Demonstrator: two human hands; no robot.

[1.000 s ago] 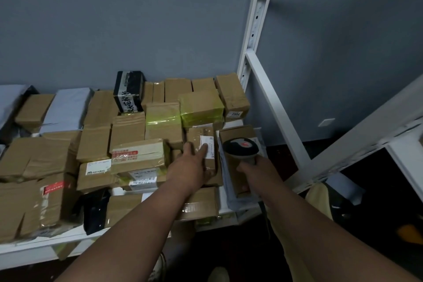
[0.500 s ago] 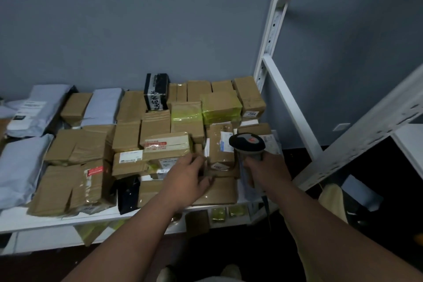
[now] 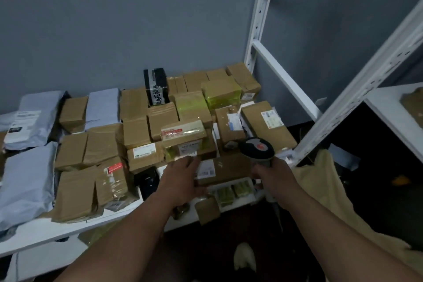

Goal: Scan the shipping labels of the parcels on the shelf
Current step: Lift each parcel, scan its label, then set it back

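Parcels (image 3: pixel 183 135), perhaps thirty; right hand (image 3: pixel 273 174) holds one scanner (image 3: pixel 257 150).

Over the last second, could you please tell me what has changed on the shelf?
The left hand came off the labelled upright box and drew back toward the front edge, now resting open near the flat box. The right hand still holds the scanner. The parcels did not visibly move.

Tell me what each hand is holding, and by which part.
The right hand grips the barcode scanner by its handle. The left hand holds nothing; its fingers reach toward a parcel's label.
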